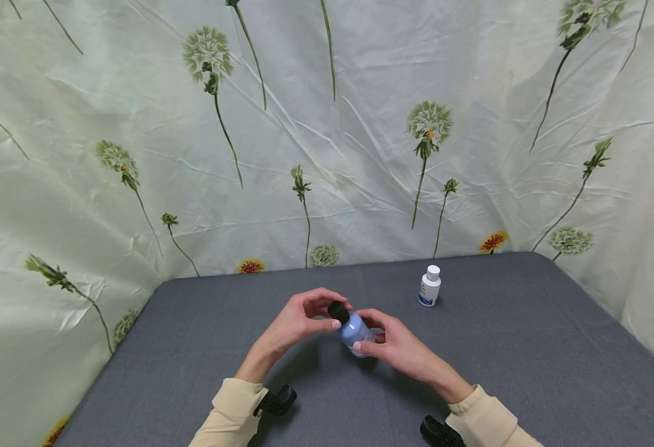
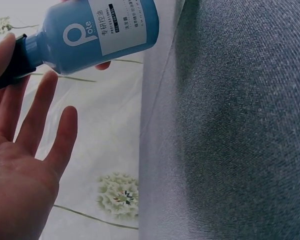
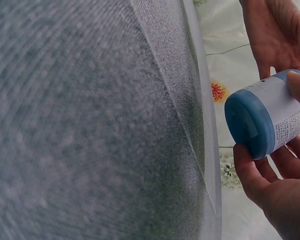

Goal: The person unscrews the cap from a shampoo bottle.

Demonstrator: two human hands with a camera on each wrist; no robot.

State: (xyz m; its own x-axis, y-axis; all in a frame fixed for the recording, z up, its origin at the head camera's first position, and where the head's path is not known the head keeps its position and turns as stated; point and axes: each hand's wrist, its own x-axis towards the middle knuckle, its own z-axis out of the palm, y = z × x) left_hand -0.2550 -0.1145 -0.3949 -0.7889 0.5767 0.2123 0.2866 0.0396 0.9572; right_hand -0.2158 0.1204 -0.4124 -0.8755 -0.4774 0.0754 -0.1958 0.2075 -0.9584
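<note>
A blue bottle (image 1: 354, 333) with a black cap (image 1: 338, 311) is held tilted above the table, its cap toward the upper left. My left hand (image 1: 302, 315) pinches the cap between thumb and fingers; in the left wrist view the other fingers spread below the bottle. The right hand (image 1: 398, 343) grips the bottle's body, thumb on the near side. A white label (image 2: 125, 31) with dark print wraps the bottle. In the right wrist view, the rounded blue base (image 3: 246, 124) faces the camera, with right-hand fingers beneath it.
A small white bottle (image 1: 430, 288) with a white cap stands upright toward the back right of the grey table (image 1: 204, 360). Behind the table hangs a pale curtain (image 1: 360, 155) printed with flowers. Black wrist devices (image 1: 276, 401) sit by both sleeves.
</note>
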